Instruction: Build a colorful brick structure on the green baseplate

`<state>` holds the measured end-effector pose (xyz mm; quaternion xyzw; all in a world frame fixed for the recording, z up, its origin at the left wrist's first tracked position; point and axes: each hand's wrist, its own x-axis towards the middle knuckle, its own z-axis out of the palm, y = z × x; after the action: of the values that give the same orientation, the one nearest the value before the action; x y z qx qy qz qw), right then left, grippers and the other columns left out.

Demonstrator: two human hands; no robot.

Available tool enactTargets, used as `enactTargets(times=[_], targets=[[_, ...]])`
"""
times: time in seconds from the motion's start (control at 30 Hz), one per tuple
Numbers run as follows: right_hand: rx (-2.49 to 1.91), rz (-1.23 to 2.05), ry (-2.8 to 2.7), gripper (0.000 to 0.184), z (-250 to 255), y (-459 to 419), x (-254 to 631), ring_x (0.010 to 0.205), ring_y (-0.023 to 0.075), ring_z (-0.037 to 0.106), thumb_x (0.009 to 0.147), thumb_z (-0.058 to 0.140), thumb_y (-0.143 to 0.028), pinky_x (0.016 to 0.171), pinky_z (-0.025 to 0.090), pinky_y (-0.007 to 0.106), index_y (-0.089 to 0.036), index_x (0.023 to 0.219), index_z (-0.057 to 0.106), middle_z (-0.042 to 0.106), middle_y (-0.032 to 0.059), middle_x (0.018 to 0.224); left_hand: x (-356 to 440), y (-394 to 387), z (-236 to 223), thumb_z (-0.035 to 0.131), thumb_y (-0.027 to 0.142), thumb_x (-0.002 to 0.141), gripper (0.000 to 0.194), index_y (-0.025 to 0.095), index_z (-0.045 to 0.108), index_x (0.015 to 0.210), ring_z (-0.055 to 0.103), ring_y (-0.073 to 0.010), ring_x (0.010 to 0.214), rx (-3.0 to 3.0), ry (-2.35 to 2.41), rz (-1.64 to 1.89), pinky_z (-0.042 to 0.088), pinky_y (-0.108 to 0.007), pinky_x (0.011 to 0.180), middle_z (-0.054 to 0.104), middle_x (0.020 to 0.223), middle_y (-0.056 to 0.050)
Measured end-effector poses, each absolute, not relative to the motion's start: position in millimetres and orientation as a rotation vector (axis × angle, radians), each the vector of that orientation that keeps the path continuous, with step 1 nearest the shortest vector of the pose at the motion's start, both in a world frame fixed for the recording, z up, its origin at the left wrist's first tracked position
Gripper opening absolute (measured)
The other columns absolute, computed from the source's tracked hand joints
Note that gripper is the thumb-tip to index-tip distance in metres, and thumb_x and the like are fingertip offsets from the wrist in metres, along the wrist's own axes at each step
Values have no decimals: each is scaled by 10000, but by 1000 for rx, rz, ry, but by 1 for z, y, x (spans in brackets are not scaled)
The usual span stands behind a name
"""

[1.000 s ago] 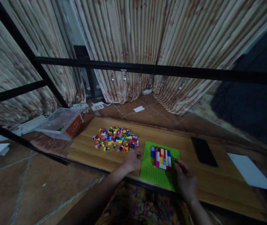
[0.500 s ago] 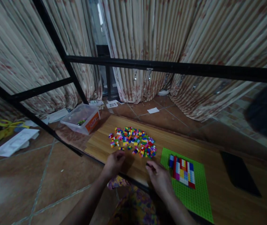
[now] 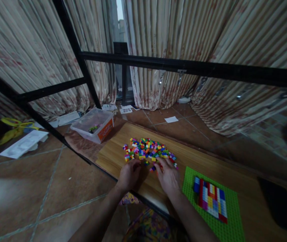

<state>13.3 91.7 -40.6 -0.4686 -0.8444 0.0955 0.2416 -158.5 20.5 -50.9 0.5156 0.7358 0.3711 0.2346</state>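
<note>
A spread pile of small multicoloured toy bricks (image 3: 148, 148) lies on the wooden tabletop. My left hand (image 3: 129, 175) is at the pile's near left edge, its fingers curled in and closed; whatever they hold is hidden. Over the near right edge of the pile reaches my right hand (image 3: 168, 176), thumb and forefinger apart, with no brick visible between them. To the right of that hand lies a green baseplate (image 3: 190, 178). On it stands a block of joined bricks (image 3: 212, 200) in red, white, blue, yellow and purple.
At the table's far left end stands a clear plastic box (image 3: 93, 126) with an orange label and a few pieces inside. A dark flat object (image 3: 281, 205) lies at the table's right. Black metal rails (image 3: 143, 60) cross in front of striped curtains (image 3: 173, 37).
My right hand has moved from beside the baseplate forward and left to the brick pile. The left hand stays near the pile's edge. The view has shifted slightly.
</note>
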Motion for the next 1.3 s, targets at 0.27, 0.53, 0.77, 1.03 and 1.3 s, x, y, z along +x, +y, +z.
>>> enactTargets(times=[0.27,0.53,0.77,1.03,1.3], targets=[[-1263,242,-2456,172,-43,111,-3,913,192,573,876,518,-184,789,419,277,-232,976,649,613,42,931,-167,13,-34,524,141,794,234,185,646,989,658,-161,825,1315,1978,1086,499,-255,766,713,906,-35],[-1370,204,-2379,172,-41,116,18,818,187,592,880,502,-180,717,424,291,-210,947,658,631,37,926,-201,22,-35,514,228,836,206,188,627,1003,633,-138,686,1281,2144,1134,478,-234,639,692,829,-16],[-1139,271,-2386,220,-43,115,-22,930,216,565,876,502,-169,809,457,332,-197,1045,639,624,64,1000,-221,43,-38,500,173,835,257,211,623,1057,623,-189,880,1432,2409,1066,498,-305,758,647,1010,-63],[-961,320,-2458,228,-52,107,-21,945,213,556,881,493,-140,850,470,370,-228,1013,656,622,53,1028,-248,73,-48,458,211,880,340,164,552,1203,527,-247,1134,1657,2284,1067,431,-433,994,569,1239,-114],[-1008,336,-2330,213,-58,98,20,973,208,569,905,464,-184,857,476,366,-218,961,667,631,56,1059,-231,60,-55,453,165,860,394,178,493,1252,489,-230,1207,1697,2091,1149,406,-441,1034,516,1315,-114]])
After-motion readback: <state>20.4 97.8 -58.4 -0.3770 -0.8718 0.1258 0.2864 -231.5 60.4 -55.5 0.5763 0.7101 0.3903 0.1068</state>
